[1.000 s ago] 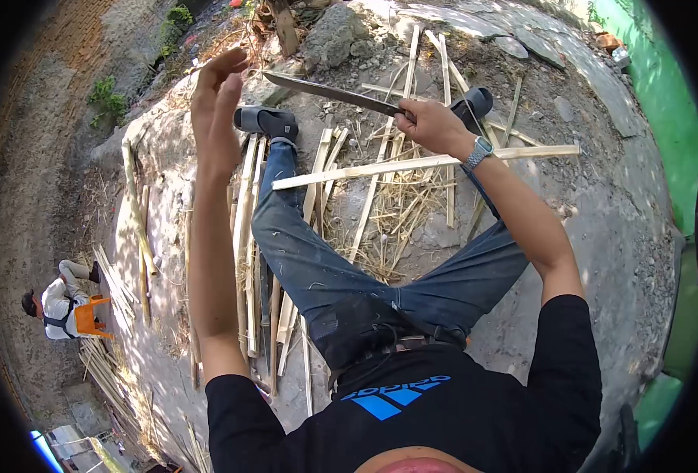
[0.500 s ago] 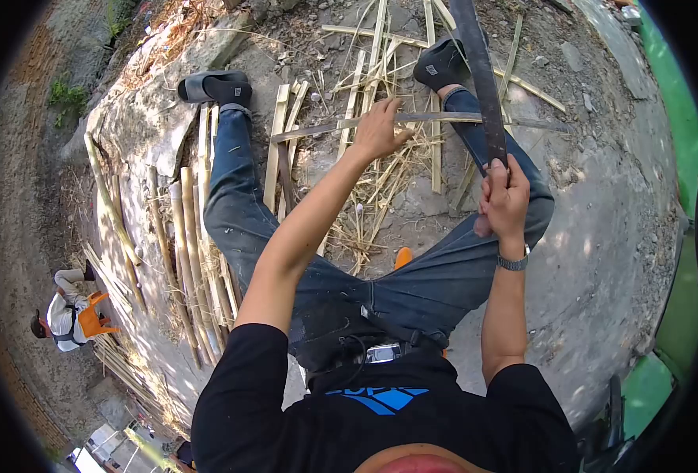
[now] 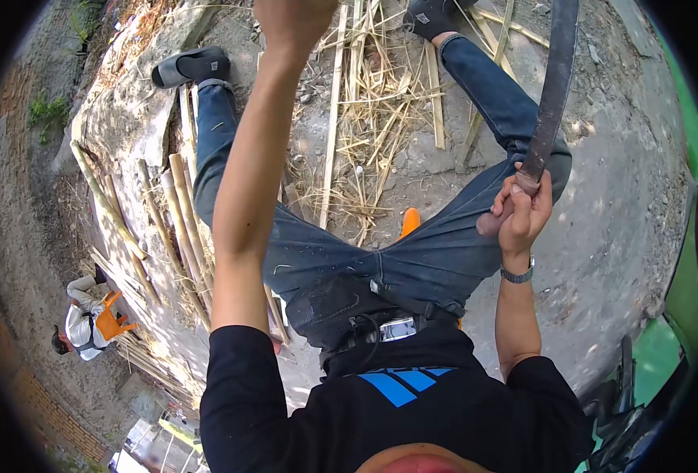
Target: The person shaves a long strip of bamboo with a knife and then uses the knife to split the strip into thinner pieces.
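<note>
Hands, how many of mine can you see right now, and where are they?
2. Your left hand is raised at the top edge, partly cut off; your right hand is at the right, holding the long dark blade by its handle.

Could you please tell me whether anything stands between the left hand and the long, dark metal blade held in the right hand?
Nothing visible seems to block the left hand from the long, dark metal blade in the right hand; the dark-socked right foot shows between them, but apparently lower.
</note>
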`<act>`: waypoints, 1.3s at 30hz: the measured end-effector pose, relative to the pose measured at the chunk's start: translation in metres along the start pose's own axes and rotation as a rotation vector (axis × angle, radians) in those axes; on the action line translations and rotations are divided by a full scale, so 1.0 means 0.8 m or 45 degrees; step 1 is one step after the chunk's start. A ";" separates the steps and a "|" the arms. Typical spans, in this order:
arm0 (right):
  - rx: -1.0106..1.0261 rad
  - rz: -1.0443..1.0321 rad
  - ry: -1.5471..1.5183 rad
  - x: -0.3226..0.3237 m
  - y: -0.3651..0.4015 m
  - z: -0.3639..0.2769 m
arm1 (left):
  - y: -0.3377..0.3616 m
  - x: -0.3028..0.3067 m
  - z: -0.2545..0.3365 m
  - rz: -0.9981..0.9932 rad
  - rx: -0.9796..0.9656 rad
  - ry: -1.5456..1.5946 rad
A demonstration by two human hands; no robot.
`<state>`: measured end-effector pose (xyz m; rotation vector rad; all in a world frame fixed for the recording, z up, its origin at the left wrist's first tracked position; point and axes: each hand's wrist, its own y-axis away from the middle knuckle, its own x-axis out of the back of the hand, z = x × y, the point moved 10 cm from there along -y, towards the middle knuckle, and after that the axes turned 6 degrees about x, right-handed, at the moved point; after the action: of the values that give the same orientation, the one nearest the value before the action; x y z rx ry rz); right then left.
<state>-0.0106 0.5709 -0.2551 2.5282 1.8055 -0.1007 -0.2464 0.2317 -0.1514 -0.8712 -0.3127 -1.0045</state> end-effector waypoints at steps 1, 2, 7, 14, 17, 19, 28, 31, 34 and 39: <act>0.052 -0.049 0.066 -0.012 0.000 -0.002 | -0.009 0.068 0.026 0.220 -0.153 -0.054; 0.109 -0.098 0.130 -0.026 -0.001 -0.003 | -0.013 0.117 0.025 0.380 -0.216 -0.009; -0.304 -0.205 -0.480 -0.131 0.030 0.018 | 0.027 0.251 -0.012 0.675 -0.029 0.132; -0.708 -0.480 -0.429 -0.207 0.130 0.094 | 0.126 0.192 -0.135 0.441 0.130 0.718; -1.073 -0.551 -0.508 -0.210 0.176 0.147 | 0.140 0.222 -0.098 0.624 -0.238 0.316; -1.089 -0.559 -0.361 -0.202 0.196 0.163 | 0.126 0.265 -0.075 0.735 -0.302 0.199; -0.395 -0.651 -0.102 -0.230 0.120 0.057 | 0.022 0.315 -0.088 0.542 0.239 0.938; -0.097 -0.671 -0.201 -0.255 0.071 -0.046 | 0.000 0.278 -0.067 0.384 0.107 1.100; 0.167 -0.648 -0.298 -0.269 0.036 -0.145 | 0.003 0.263 -0.045 0.450 0.032 0.644; 0.189 -0.775 0.222 -0.279 0.069 -0.062 | 0.002 0.249 -0.016 0.522 -0.109 0.536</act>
<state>-0.0285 0.3459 -0.1903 2.0230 2.6673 -0.0284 -0.1421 0.1017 -0.0412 -0.7385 0.2605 -0.7942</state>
